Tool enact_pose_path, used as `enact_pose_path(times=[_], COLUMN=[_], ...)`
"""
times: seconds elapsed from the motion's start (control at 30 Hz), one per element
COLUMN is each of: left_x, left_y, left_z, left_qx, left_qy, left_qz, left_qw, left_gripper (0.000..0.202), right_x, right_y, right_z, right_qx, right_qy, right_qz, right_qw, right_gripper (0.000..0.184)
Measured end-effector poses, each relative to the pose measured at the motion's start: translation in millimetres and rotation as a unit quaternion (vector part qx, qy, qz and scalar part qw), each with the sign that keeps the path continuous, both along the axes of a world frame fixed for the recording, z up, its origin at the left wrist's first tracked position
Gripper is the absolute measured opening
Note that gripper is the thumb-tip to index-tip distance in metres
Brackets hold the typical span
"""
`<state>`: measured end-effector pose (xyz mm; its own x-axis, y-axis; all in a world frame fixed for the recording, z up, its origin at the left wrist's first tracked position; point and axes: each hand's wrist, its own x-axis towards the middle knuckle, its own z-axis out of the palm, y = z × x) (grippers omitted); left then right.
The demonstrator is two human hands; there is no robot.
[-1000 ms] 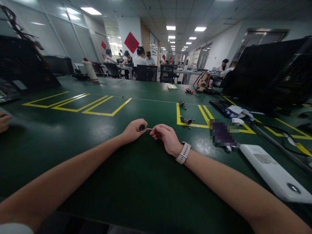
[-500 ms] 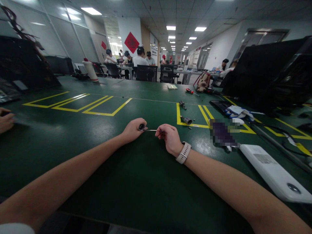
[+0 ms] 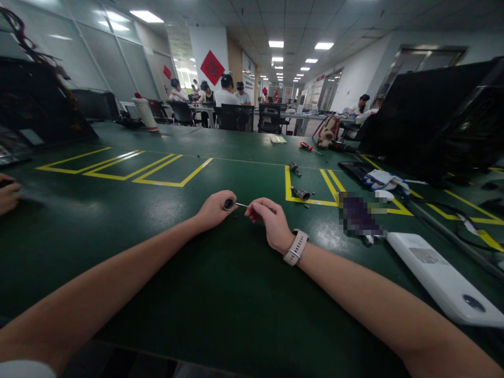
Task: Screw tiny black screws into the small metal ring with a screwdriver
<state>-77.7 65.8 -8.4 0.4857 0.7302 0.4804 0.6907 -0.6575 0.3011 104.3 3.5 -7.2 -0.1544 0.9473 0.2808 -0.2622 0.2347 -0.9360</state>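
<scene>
My left hand (image 3: 213,211) is closed around a dark metal cylindrical part (image 3: 228,203), its hollow round end turned toward me. Between my right hand's (image 3: 268,218) pinched fingers is a thin metal rod (image 3: 241,205), which slants up to the left. The rod's far tip reaches the side of the cylindrical part; whether it goes inside cannot be made out. Just below, a tiny dark piece (image 3: 235,216) lies on the green table (image 3: 236,294). Two similar metal parts, one larger (image 3: 301,193) and one smaller (image 3: 294,168), rest to the right near a yellow taped corner.
A red screwdriver (image 3: 310,148) lies farther back. On the right are a pair of gloves (image 3: 388,182), a white power-bank-like device (image 3: 441,278), cables and a large dark monitor (image 3: 429,110). At the left edge, another person's hand (image 3: 8,194) rests over the table.
My right hand has shifted slightly left, closer to my left hand. The rod, level before, now tilts with its left end higher. The tiny dark piece below has come into view.
</scene>
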Motion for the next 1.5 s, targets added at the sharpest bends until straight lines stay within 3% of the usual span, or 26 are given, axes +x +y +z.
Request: enact_pose_path(times=[0.17, 0.33, 0.7, 0.97, 1.23, 1.5], left_x=[1.2, 2.1, 0.8, 1.8, 0.3, 0.5], left_y=[-0.6, -1.8, -1.7, -3.8, -3.5, -2.0], left_z=[1.0, 1.7, 0.8, 3.6, 2.1, 2.0], left_qx=[-0.002, 0.001, 0.002, -0.008, -0.003, -0.007], left_qy=[0.003, 0.006, 0.017, 0.014, 0.015, 0.001], left_qz=[-0.008, -0.018, 0.0, -0.011, -0.018, -0.005], left_qw=[1.0, 1.0, 1.0, 1.0, 1.0, 1.0], left_gripper=[0.009, 0.009, 0.014, 0.01, 0.013, 0.016], right_x=[-1.2, -1.5, -2.2, -1.9, -1.3, -2.0], right_y=[-4.9, -8.0, -0.2, -5.6, -0.7, -3.7], right_z=[3.4, 6.7, -2.0, 4.5, -0.5, 1.4], right_qx=[0.088, 0.122, 0.028, 0.09, 0.037, 0.037], right_qy=[-0.129, -0.176, -0.1, -0.147, -0.092, -0.087], right_qz=[0.002, -0.019, 0.048, -0.017, 0.021, 0.044], right_qw=[0.988, 0.977, 0.993, 0.985, 0.995, 0.995], right_gripper=[0.016, 0.015, 0.017, 0.016, 0.017, 0.018])
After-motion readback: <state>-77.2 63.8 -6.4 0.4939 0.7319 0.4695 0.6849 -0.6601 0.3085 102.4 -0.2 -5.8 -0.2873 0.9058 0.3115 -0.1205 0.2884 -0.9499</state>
